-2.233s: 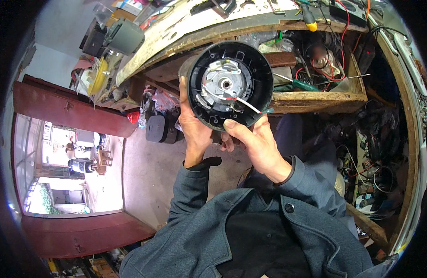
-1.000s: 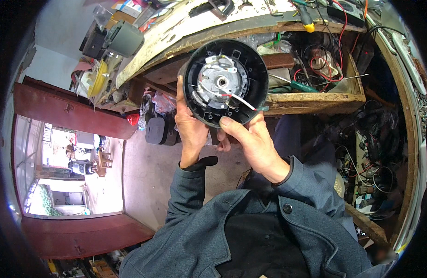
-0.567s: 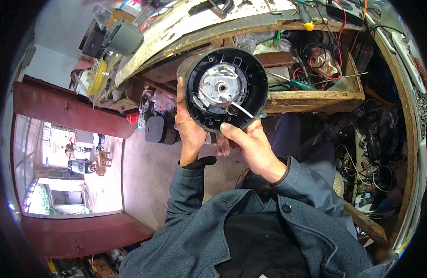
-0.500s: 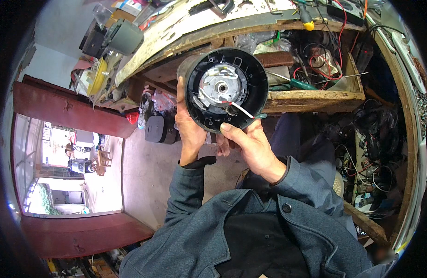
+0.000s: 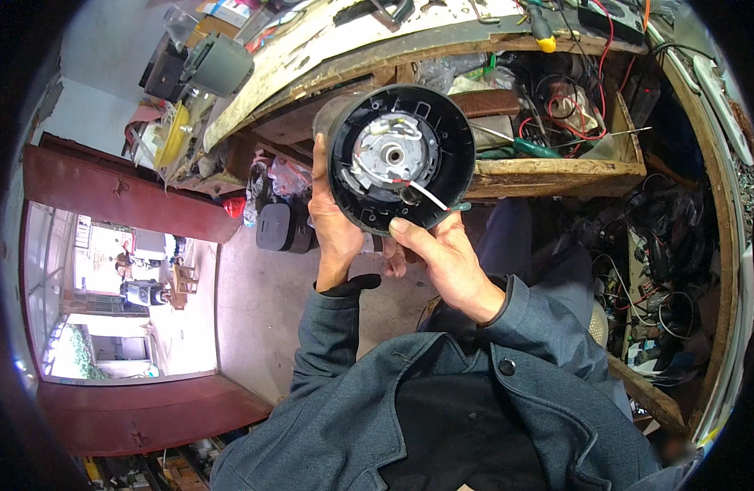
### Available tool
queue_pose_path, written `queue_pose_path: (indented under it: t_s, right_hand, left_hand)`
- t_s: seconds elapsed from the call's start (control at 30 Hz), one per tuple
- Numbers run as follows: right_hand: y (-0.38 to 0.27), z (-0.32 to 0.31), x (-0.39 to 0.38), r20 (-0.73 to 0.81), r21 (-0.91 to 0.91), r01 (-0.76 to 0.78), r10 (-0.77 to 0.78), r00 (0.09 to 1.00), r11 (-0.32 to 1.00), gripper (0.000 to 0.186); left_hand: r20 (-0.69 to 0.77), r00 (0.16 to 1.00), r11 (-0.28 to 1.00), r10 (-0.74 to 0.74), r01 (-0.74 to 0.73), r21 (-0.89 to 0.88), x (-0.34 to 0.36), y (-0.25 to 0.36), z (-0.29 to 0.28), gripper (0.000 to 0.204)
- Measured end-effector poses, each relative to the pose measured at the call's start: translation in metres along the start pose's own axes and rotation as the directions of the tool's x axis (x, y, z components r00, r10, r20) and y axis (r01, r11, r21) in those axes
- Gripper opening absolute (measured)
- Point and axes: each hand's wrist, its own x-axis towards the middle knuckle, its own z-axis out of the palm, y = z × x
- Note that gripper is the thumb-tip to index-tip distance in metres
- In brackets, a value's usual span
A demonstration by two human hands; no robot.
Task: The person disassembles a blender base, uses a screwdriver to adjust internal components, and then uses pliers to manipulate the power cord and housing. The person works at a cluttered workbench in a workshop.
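Resting between both hands (image 5: 338, 225) (image 5: 457, 266) is a black housing (image 5: 455, 161) (underside grip unclear).

We have the round black plastic housing (image 5: 454, 159) between our left hand (image 5: 335, 222) at eight o'clock and right hand (image 5: 449, 263) at five. From it, the brown wooden drawer (image 5: 565, 177) lies at three, a green-handled metal screwdriver (image 5: 537, 149) inside; the pale-topped wooden bench (image 5: 299, 59) spans eleven to one; a dark rounded plastic box (image 5: 280, 229) sits on the grey floor (image 5: 250, 303), farther out at eight.
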Motion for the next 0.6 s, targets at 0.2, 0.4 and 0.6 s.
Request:
queue_pose_path:
  t_s: [0.2, 0.4, 0.6]
  right_hand:
    - [0.002, 0.002, 0.0, -0.013, 0.008, 0.004, -0.004, 1.0, 1.0, 0.015]
    - [0.0, 0.004, 0.002, -0.022, 0.002, 0.015, -0.015, 1.0, 1.0, 0.015]
    - [-0.003, 0.005, 0.003, -0.023, -0.025, 0.003, -0.004, 1.0, 1.0, 0.017]
  left_hand:
    - [-0.004, 1.0, 0.999, 0.02, -0.02, 0.041, 0.002, 0.002, 0.0, 0.083]
    - [-0.017, 0.998, 0.998, -0.057, 0.057, 0.009, 0.002, 0.003, -0.001, 0.091]
    - [-0.03, 0.992, 0.99, -0.124, 0.125, 0.065, 0.005, 0.007, -0.002, 0.093]
